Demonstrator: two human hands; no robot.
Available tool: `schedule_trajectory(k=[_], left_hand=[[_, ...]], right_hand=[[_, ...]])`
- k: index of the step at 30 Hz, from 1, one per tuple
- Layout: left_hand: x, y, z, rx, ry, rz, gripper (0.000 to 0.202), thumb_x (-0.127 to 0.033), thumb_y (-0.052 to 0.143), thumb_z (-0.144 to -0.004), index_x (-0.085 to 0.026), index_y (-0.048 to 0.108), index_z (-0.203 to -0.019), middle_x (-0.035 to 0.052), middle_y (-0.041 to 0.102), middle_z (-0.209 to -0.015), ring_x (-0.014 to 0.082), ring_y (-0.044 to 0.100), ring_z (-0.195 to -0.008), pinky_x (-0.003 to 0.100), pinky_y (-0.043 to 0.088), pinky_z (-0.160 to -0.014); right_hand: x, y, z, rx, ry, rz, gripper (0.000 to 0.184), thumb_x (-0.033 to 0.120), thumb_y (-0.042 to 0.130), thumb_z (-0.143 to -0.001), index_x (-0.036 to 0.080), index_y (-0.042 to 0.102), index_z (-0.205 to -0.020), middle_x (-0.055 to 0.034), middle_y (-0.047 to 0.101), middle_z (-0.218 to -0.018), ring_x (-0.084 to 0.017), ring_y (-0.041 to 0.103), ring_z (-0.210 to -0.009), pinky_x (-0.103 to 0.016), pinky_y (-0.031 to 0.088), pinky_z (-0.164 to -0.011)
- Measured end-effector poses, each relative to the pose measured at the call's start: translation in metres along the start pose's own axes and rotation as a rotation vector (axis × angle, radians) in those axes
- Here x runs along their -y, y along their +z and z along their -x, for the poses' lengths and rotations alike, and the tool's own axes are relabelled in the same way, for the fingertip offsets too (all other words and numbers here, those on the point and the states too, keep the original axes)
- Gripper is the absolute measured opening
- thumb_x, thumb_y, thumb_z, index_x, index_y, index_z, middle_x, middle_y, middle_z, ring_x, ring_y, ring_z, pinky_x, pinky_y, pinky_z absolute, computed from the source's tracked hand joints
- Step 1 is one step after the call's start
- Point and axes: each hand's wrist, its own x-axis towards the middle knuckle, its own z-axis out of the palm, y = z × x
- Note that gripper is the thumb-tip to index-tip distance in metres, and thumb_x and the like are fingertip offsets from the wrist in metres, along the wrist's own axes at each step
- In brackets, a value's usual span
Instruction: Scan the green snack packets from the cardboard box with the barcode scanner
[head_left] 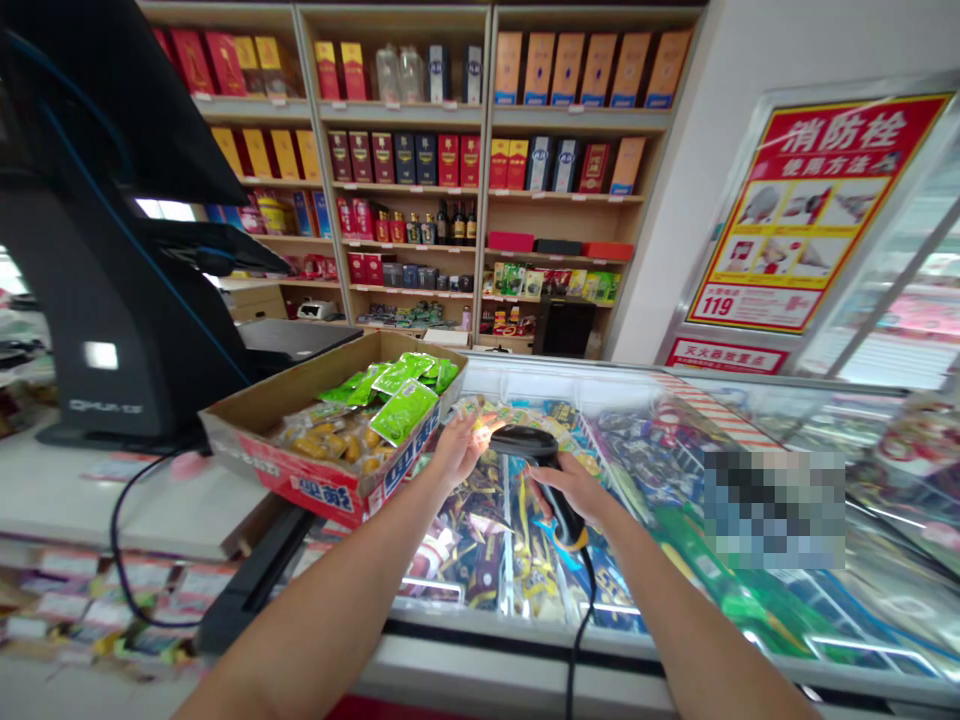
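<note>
My right hand [574, 488] is wrapped round the grip of a black barcode scanner [525, 440] with a yellow-orange end and a cable hanging down. The scanner's head points left, towards my left hand [459, 450]. Bright light falls on my left fingertips, which are pinched together close to the scanner's head. Whatever they hold, if anything, is lost in the glare. Left of that hand, an open cardboard box [289, 475] holds green packets [405, 412] and clear-wrapped yellowish-brown food packs [322, 442]. Both hands are above a glass-topped chest freezer [525, 375] full of packaged goods.
A black checkout terminal [127, 230] stands on the white counter [67, 480] at left, its cable looping down. Shelves [405, 190] of boxes and bottles line the back wall. A red and yellow sign [817, 210] hangs at right. A blurred patch covers part of the freezer.
</note>
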Motion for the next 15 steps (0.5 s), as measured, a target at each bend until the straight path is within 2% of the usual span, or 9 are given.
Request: schedule_trajectory(k=[4, 10, 15], left_hand=[[-0.002, 0.005, 0.002, -0.030, -0.012, 0.010, 0.018, -0.025, 0.070, -0.079, -0.019, 0.054, -0.084, 0.0054, 0.072, -0.087, 0.0177, 0.070, -0.079, 0.023, 0.048, -0.062], [0.002, -0.002, -0.003, -0.089, 0.044, -0.042, 0.018, -0.025, 0.073, -0.076, -0.019, 0.059, -0.084, 0.0023, 0.069, -0.078, 0.0165, 0.068, -0.078, 0.023, 0.047, -0.063], [0.006, -0.008, -0.012, -0.162, 0.196, -0.295, 0.021, -0.024, 0.079, -0.064, -0.015, 0.067, -0.080, 0.0043, 0.070, -0.076, 0.0202, 0.066, -0.083, 0.027, 0.047, -0.075]], right_hand=[[-0.001, 0.000, -0.001, -0.003, 0.013, -0.014, 0.031, 0.042, 0.069, -0.074, 0.017, 0.059, -0.059, 0.0002, 0.055, -0.045, -0.012, 0.050, -0.035, -0.024, 0.043, -0.036], [0.002, 0.002, 0.000, -0.018, 0.005, -0.011, 0.032, 0.042, 0.068, -0.074, 0.017, 0.058, -0.058, 0.0001, 0.056, -0.045, -0.011, 0.050, -0.034, -0.023, 0.043, -0.036], [-0.002, -0.005, -0.006, -0.195, -0.015, -0.183, 0.028, 0.043, 0.070, -0.068, 0.017, 0.060, -0.071, 0.0013, 0.059, -0.050, -0.012, 0.050, -0.034, -0.025, 0.046, -0.035]])
